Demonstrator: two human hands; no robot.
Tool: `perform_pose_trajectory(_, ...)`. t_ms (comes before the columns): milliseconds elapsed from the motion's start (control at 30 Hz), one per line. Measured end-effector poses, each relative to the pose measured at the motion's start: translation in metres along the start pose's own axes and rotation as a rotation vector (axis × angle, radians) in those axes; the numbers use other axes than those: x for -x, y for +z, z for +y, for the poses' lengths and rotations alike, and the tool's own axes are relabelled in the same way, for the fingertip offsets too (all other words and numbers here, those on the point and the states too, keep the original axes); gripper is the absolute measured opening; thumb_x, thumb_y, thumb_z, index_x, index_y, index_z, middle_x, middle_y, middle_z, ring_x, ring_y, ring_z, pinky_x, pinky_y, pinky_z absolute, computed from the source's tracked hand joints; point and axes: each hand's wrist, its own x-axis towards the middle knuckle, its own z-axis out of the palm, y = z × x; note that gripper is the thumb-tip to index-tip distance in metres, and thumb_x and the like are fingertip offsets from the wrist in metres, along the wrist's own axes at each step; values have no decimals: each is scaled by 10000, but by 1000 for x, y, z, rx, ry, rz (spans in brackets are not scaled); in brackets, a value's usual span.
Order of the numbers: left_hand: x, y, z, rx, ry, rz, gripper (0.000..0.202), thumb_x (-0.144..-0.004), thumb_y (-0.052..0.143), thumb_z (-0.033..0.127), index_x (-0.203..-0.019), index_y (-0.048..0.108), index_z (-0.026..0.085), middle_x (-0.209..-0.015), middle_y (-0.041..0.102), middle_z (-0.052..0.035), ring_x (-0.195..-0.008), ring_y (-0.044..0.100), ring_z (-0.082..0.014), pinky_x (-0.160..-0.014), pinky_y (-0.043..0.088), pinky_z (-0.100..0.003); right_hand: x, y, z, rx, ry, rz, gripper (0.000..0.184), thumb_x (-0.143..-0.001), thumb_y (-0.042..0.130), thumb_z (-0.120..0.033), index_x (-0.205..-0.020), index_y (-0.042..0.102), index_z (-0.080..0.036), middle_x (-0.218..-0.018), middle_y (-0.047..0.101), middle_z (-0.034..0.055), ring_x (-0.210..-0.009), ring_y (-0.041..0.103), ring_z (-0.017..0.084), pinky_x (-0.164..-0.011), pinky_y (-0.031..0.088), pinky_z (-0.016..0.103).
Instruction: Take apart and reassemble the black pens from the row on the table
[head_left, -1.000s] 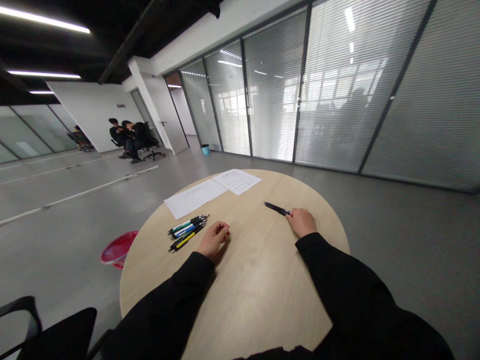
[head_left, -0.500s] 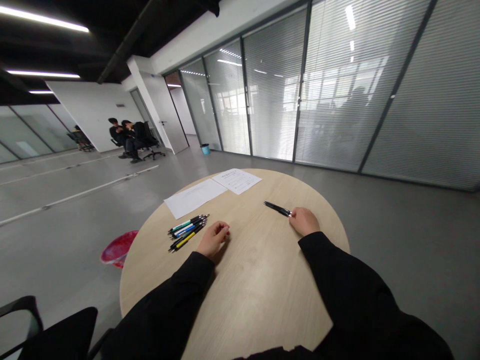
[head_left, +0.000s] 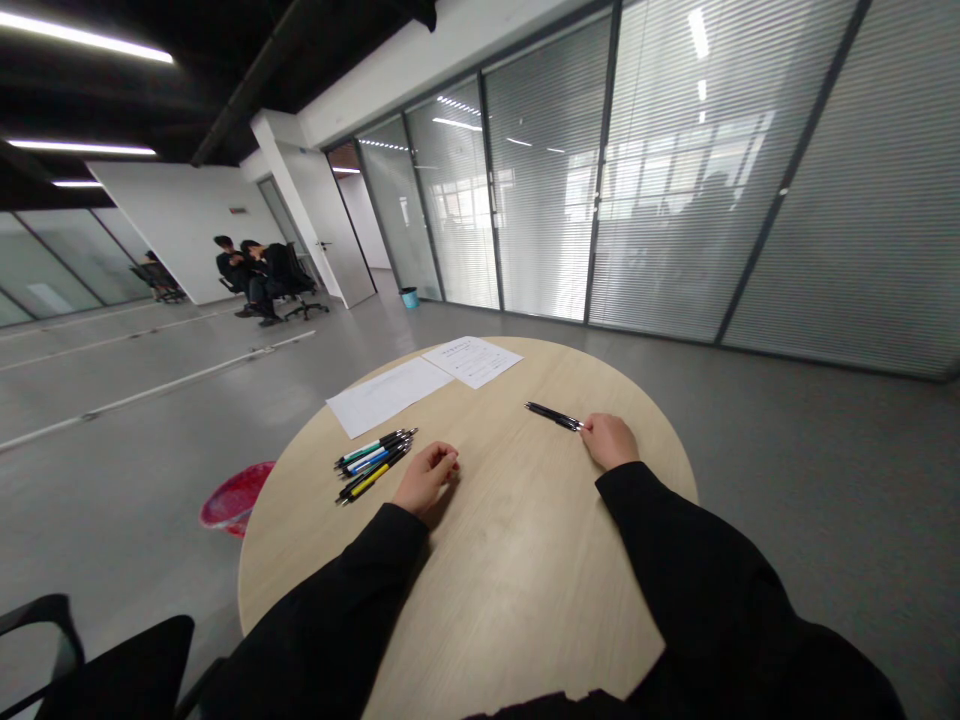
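My left hand (head_left: 425, 477) rests on the round wooden table (head_left: 510, 560) with its fingers curled in loosely, holding nothing. Just to its left lies a bunch of several pens (head_left: 373, 460) with green, blue and yellow barrels. My right hand (head_left: 611, 441) lies on the table with its fingers curled, the fingertips touching the near end of two black pens (head_left: 553, 416) that lie side by side. Both arms wear black sleeves.
Two white sheets of paper (head_left: 424, 380) lie at the table's far edge. A red bin (head_left: 234, 497) stands on the floor to the left. A black chair (head_left: 97, 670) is at the lower left. People sit on chairs (head_left: 255, 275) far back.
My right hand has drawn back slightly to the right along the black pens. The left hand has stayed put.
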Motion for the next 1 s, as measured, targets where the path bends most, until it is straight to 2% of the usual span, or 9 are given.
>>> perform_pose_trajectory(600,0,-1,-3,-90,42,-28,328,-762,624,488,-802,554,170,-658,583,12,-553,507,-115,-551,382,-245,1,0,1,-27,4,26,178,-858,541,-208,-807,703,-157,-870,684,116,-812,610,202,-660,358,281)
perform_pose_trajectory(767,5,0,2,-354,143,-65,235,-829,548,413,-824,572,179,-678,601,3,-612,537,-143,-608,418,-272,5,-1,-7,-49,-25,106,177,-880,494,-198,-807,651,-165,-846,656,97,-777,568,188,-635,312,281)
perform_pose_trajectory(867,11,2,8,-559,208,-87,199,-849,514,367,-837,596,186,-694,612,0,-640,535,-156,-620,404,-280,10,-1,-18,-72,-93,132,150,-867,492,-182,-790,621,-177,-808,640,70,-745,541,177,-625,286,279)
perform_pose_trajectory(1000,13,4,12,-665,258,-145,195,-871,485,336,-865,605,183,-730,628,-15,-671,555,-168,-648,413,-290,20,0,-37,-126,-213,120,128,-840,502,-173,-735,574,-188,-740,600,35,-691,496,159,-614,262,275)
